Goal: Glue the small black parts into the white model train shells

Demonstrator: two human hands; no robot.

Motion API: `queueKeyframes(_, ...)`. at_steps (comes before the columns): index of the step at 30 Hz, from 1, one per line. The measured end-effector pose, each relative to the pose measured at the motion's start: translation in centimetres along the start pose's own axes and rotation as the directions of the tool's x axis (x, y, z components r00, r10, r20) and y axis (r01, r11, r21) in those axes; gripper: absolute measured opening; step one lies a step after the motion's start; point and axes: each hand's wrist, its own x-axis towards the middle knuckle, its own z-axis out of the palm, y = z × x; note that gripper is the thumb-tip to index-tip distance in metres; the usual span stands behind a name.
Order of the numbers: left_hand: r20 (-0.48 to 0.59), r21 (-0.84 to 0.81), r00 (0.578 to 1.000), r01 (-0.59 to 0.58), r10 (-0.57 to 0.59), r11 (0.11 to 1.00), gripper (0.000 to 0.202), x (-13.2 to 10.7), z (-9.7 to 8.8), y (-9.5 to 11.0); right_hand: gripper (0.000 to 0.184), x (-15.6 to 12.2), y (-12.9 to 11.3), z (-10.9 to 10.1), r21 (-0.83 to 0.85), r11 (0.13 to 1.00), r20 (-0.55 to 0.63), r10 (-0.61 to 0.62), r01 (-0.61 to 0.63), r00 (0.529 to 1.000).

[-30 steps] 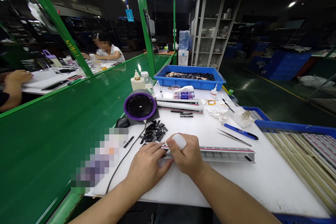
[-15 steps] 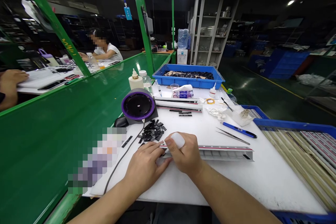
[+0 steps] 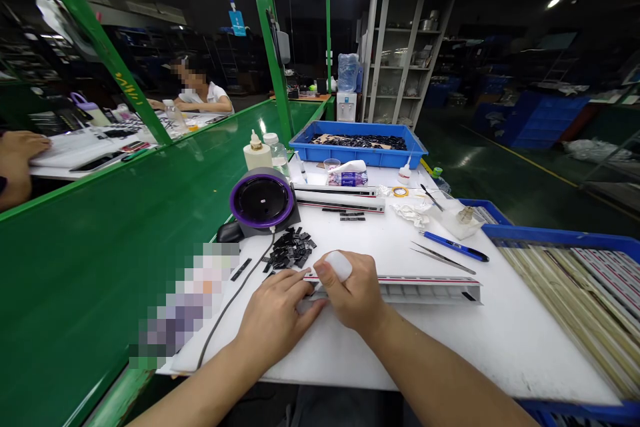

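Hands, two, bare: left hand (image 3: 275, 310) curled about the left end of a white channel (image 3: 425, 293), fingers over its upper edge and thumb on the near side; right hand (image 3: 356, 293) closed round a small white bottle (image 3: 339, 266), thumb on its side, narrow end angled down toward the left fingertips. Step in hand, by judgement: work with the bottle's tip at the channel's left end; actual contact is hidden by the fingers. Next move, likewise judged, calls for a steady left hold and a controlled tilt or squeeze from the right. Channel: long, slim, running from the hands to 3 o'clock on the white table (image 3: 450, 353); red line along the upper edge, darker slots beside it, ribbed grey trough facing the wearer, one dark patch near the far right end. Outward from the hands: heap of black pieces (image 3: 290, 249), 11 o'clock; round device with purple ring (image 3: 263, 201), 11 o'clock, beyond the heap; single black strip (image 3: 241, 270), between 9 and 10; tweezers (image 3: 443, 257) and blue pen (image 3: 454, 246), between 2 and 3; similar white lengths (image 3: 345, 202), toward 12; blue tray (image 3: 345, 155) of dark parts, farther off, between 12 and 1.
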Motion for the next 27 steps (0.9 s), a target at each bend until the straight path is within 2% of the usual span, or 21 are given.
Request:
queueKeyframes(15, -0.041, 0.038, 0.998, -0.046, 0.048, 0.998, 0.018, 0.12, -0.01, -0.01, 0.036, -0.07, 0.28, -0.30, 0.021, 0.999, -0.001, 0.036, -0.036, 0.999)
queueKeyframes(27, -0.023, 0.040, 0.999, -0.038, 0.039, 0.998, 0.017, 0.14, 0.01, 0.00, 0.036, -0.05, 0.16, -0.37, 0.028, 0.999, -0.002, 0.037, -0.037, 0.999)
